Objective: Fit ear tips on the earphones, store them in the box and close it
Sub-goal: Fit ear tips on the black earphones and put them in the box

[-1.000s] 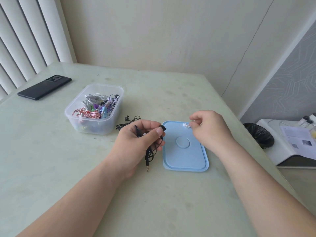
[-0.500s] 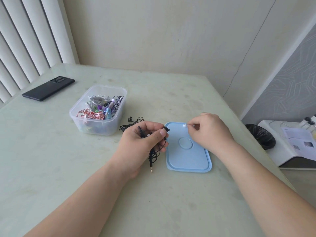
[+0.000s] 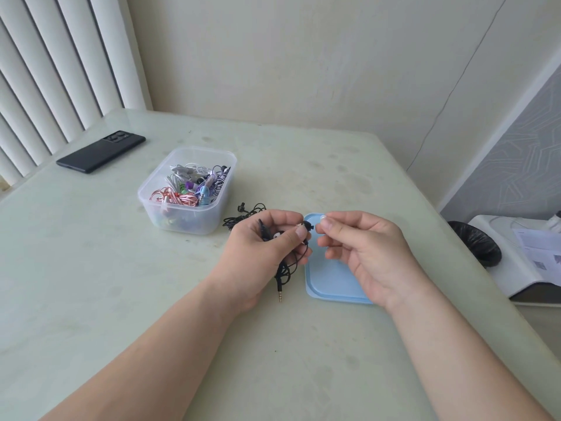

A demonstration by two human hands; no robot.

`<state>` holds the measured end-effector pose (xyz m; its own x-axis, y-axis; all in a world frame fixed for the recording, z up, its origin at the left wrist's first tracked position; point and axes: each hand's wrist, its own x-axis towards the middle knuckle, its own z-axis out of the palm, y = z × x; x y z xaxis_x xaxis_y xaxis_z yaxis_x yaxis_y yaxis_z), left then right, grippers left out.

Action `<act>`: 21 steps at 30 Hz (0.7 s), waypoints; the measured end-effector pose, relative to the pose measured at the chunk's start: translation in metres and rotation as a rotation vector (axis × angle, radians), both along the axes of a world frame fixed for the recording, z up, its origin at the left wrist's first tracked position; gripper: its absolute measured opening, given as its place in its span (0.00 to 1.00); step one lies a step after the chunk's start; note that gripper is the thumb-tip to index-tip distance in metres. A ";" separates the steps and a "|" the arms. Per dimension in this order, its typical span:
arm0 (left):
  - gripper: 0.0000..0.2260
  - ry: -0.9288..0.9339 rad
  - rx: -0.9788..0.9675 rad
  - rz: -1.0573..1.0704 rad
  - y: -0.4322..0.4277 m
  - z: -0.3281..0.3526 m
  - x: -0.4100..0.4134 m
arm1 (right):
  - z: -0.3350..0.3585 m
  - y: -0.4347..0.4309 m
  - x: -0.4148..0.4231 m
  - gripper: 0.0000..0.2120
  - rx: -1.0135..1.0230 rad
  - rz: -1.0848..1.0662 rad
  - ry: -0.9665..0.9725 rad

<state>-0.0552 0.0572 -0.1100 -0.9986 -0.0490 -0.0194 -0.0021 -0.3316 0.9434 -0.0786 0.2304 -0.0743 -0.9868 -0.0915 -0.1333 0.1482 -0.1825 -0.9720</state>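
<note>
My left hand (image 3: 267, 250) grips a pair of black wired earphones (image 3: 285, 265). One bare earbud (image 3: 308, 226) pokes out past my thumb, and the cable with its jack hangs below the palm. My right hand (image 3: 364, 250) pinches a small clear ear tip (image 3: 321, 220) just right of that earbud, a short gap apart. Both hands hover over the blue lid (image 3: 331, 281), which lies flat on the table. The clear plastic box (image 3: 188, 192) stands open to the left, holding several coloured earphones.
Another black earphone cable (image 3: 243, 212) lies on the table between the box and my left hand. A black phone (image 3: 101, 151) rests at the far left near the blinds. Past the table's right edge are a black bin (image 3: 476, 244) and a white device with paper.
My right hand has turned palm-up and carried the ear tip off the lid's far edge, closer to the earbud. The left hand has kept its grip on the earphones.
</note>
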 end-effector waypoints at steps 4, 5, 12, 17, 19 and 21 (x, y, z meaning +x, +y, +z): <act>0.07 0.017 -0.036 -0.001 -0.001 -0.001 -0.002 | -0.002 -0.007 0.004 0.07 -0.042 0.054 0.045; 0.06 0.015 -0.042 -0.011 -0.001 -0.002 -0.002 | -0.005 -0.005 0.004 0.07 -0.035 0.061 0.058; 0.06 0.030 -0.097 -0.061 -0.001 -0.004 -0.002 | -0.017 -0.001 0.000 0.06 -0.022 0.085 0.071; 0.06 0.038 -0.075 -0.063 -0.002 -0.004 -0.001 | -0.019 -0.001 -0.001 0.06 -0.027 0.094 0.074; 0.06 0.039 -0.060 -0.068 -0.001 -0.004 -0.001 | -0.019 -0.001 -0.001 0.06 -0.028 0.090 0.077; 0.06 0.039 -0.068 -0.070 -0.001 -0.004 -0.001 | -0.019 -0.001 -0.001 0.06 -0.017 0.095 0.082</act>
